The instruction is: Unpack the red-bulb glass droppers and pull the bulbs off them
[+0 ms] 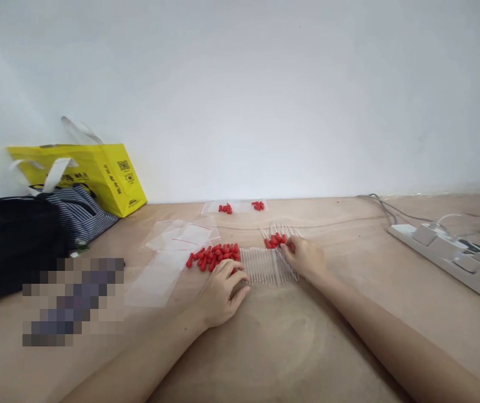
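Red rubber dropper bulbs (212, 256) lie in a loose heap at the middle of the table. My left hand (225, 294) rests at the heap's near edge, fingers bent and thumb apart, holding nothing that I can see. To its right, clear thin dropper tubes (260, 266) lie side by side in a row. Beyond them, several tubes with red bulbs on their near ends (274, 240) form a group, tips pointing away. My right hand (304, 256) is at this group's right side, fingertips closed on a red bulb, which they partly hide.
Clear zip bags (155, 280) lie left of the heap. Near the wall, another bag (240, 207) carries two clusters of red bulbs. A yellow bag (113, 179), a striped pouch (80, 215) and a black bag (17, 246) stand left. A power strip (445, 263) with cables lies right.
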{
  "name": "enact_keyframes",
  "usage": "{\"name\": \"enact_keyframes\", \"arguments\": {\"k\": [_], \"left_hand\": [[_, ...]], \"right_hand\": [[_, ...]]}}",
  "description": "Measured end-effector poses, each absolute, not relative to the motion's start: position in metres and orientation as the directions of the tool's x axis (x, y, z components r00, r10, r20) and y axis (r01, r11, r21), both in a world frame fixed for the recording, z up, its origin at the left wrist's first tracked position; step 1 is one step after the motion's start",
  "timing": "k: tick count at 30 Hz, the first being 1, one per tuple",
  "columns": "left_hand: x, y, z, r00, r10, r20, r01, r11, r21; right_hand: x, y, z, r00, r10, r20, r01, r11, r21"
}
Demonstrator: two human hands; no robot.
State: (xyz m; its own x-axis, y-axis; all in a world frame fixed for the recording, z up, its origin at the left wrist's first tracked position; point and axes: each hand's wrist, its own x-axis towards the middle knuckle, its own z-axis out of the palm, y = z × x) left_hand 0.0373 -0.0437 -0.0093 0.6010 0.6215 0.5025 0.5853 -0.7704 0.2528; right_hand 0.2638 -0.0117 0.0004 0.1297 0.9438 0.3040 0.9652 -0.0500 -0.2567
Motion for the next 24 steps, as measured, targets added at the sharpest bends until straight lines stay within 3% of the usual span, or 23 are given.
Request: {"name": "enact_keyframes", "arguments": {"k": [8, 18, 21, 24], "left_hand": [[0.036, -0.043, -0.009, 0.61, 0.603, 0.513, 0.574, -0.783, 0.239], [0.037, -0.042, -0.009, 0.575, 0.606, 0.549, 0.546, -0.784, 0.294], [0.044, -0.038, -0.008, 0.495, 0.666, 0.557, 0.533, -0.74, 0.41], [0.055, -0.038, -0.007, 0.444, 0.728, 0.522, 0.513, -0.684, 0.518]], "right_hand": [[0.236, 0.025, 0.011, 0.177, 0.957, 0.231, 0.97, -0.13, -0.203], [0.242, 0.017, 0.016, 0.244, 0.948, 0.205, 0.926, -0.165, -0.339], [0.247, -0.01, 0.014, 0.137, 0.961, 0.242, 0.852, 0.01, -0.524], [0.243, -0.045, 0.006, 0.003, 0.9, 0.435, 0.702, 0.308, -0.642]]}}
